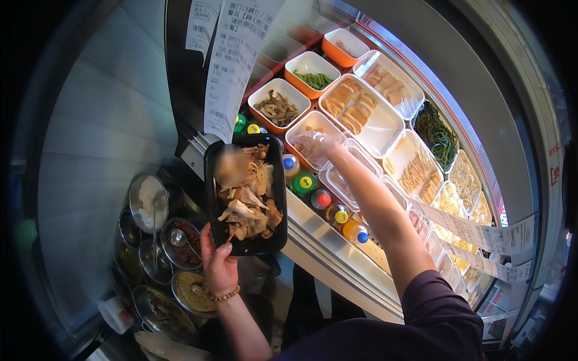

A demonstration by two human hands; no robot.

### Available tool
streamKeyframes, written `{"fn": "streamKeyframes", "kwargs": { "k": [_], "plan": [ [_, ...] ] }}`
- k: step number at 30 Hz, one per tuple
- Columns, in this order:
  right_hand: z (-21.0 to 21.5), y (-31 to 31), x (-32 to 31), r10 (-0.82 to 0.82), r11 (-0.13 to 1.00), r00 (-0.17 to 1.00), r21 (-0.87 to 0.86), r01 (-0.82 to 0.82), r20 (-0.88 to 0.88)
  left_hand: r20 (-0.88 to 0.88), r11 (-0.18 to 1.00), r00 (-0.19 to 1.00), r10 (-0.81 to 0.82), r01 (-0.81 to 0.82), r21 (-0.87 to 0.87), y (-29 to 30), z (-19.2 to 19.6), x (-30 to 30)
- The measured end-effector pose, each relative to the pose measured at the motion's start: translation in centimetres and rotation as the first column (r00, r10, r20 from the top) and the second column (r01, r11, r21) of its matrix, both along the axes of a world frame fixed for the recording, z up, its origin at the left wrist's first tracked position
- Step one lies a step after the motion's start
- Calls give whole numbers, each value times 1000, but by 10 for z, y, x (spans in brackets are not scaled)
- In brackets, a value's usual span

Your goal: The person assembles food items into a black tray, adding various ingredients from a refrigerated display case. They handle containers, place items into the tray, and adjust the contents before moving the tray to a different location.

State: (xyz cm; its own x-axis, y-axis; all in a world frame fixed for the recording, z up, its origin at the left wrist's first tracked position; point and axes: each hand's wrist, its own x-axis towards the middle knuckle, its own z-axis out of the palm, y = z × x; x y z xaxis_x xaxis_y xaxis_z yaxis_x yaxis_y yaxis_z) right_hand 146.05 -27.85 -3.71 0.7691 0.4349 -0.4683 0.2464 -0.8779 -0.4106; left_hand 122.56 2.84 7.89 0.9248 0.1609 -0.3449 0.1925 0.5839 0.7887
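My left hand grips the near edge of a black plastic tray, its thumb over the rim. Torn pieces of cooked chicken fill the tray; a blurred round patch covers part of them at the upper left. To the right, my right hand, in a clear plastic glove, reaches over an orange-and-white container with some light brown food in it. The glove and blur hide how its fingers are set, and whether they hold anything.
Bottles with coloured caps line the display case's near edge. Beyond stand containers of green beans, brown strips and sliced food. Metal bowls of seasonings sit lower left. Printed paper slips hang above the tray.
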Motion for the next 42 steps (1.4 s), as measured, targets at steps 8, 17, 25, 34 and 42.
{"fn": "streamKeyframes", "kwargs": {
  "k": [8,17,25,34,42],
  "plan": [
    [8,-13,-7,-335,816,938,471,335,-88,45,996,995,-84,84,-8,5,-3,5],
    [188,78,-106,-197,837,869,539,-92,454,98,974,975,-200,209,-88,15,-29,6],
    [183,57,-126,-474,405,872,848,341,-124,99,982,989,-113,127,-143,15,-29,2],
    [-2,19,-18,-251,963,864,19,270,436,116,989,991,-63,78,-126,11,-31,4],
    [-16,17,-4,-306,949,865,60,308,398,118,993,993,-32,45,-107,7,-24,5]
  ]
}}
